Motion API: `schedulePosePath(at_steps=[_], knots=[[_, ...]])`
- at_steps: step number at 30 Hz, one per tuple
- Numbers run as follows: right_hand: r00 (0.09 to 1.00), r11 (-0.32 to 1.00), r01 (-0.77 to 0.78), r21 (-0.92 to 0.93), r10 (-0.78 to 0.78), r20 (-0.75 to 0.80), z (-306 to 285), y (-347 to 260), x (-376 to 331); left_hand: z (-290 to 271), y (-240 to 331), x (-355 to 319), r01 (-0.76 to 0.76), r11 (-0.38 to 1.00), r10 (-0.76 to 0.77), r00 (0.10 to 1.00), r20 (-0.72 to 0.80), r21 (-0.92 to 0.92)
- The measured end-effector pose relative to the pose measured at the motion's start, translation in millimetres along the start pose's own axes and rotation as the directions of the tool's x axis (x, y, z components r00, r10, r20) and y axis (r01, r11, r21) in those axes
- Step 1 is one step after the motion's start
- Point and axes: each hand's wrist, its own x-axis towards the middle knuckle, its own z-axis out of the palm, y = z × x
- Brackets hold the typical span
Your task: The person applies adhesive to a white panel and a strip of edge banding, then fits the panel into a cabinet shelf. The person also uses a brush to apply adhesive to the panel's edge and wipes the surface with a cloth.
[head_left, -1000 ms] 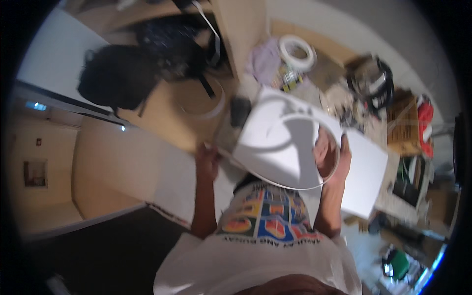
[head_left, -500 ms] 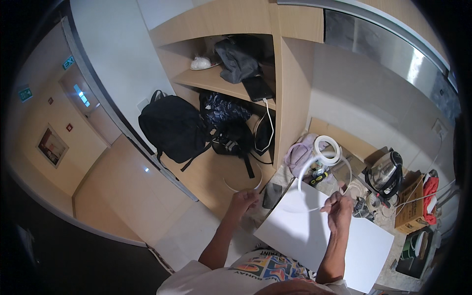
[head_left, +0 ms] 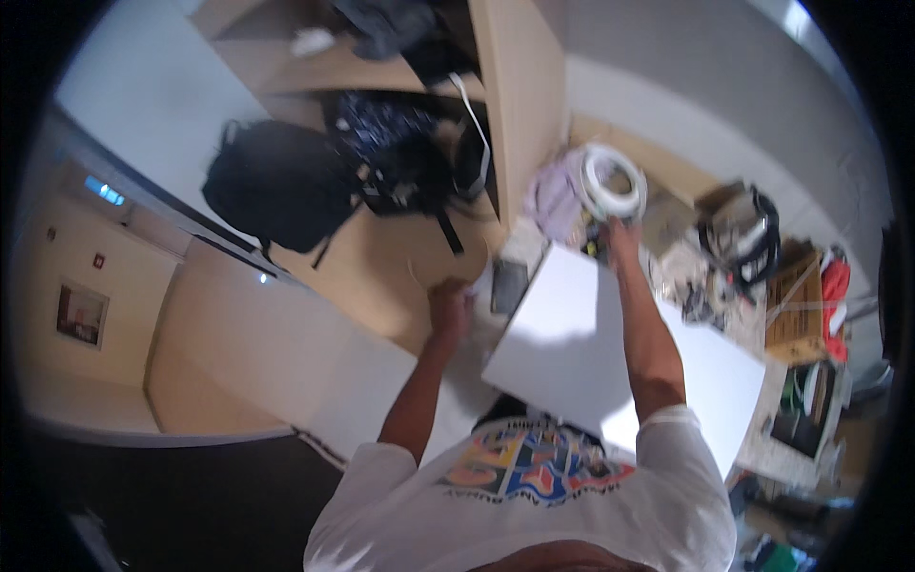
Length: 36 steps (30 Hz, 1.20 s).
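My right hand (head_left: 622,240) reaches out to the back of the worktop, its fingers closed at the lower edge of a white ring-shaped roll (head_left: 626,204). A second white ring seems to overlap it, though blur hides where one ends. Nearer the cupboard, my left hand (head_left: 450,307) is closed, fingers pinched on a thin pale strip (head_left: 412,271) that curves up in a loop. Between my arms lies a large white sheet or board (head_left: 558,329). A dark flat phone-like object (head_left: 509,287) rests beside its left edge.
A lilac bag (head_left: 551,198) sits behind the rings. To the right stand a kettle (head_left: 748,234), a cardboard box (head_left: 796,303) with red cloth (head_left: 836,286), and small clutter. A black backpack (head_left: 276,186) fills the wooden cupboard shelf at the left.
My right hand has carried the white roll forward to the ring at the back. My left hand stays low with the strip. The whole view has tilted downward.
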Motion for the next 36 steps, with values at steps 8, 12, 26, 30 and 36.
schedulePosePath(at_steps=[8, 12, 26, 30, 36], knots=[[0.969, 0.979, -0.003, -0.202, 0.052, 0.24, -44, -64, -109, -113, 91, -29, 0.107, 0.852, -0.115, 0.993, 0.017, -0.512], [0.724, 0.979, -0.077, 0.19, -0.077, 0.686, -78, -118, -218, -127, 185, -68, 0.139, 0.717, 0.073, 0.96, 0.271, -0.684], [0.949, 0.903, 0.099, 0.419, 0.041, -0.312, -441, -218, -452, -81, 464, -230, 0.367, 0.577, 0.628, 0.371, 0.684, -0.729], [0.959, 0.987, -0.044, 0.154, 0.085, -0.269, -427, -196, -516, -67, 534, -267, 0.459, 0.456, 0.758, 0.249, 0.603, -0.763], [0.899, 0.916, -0.101, 0.389, 0.252, -0.359, -455, -174, -562, -54, 575, -318, 0.805, 0.533, 0.712, -0.258, 0.653, -0.263]])
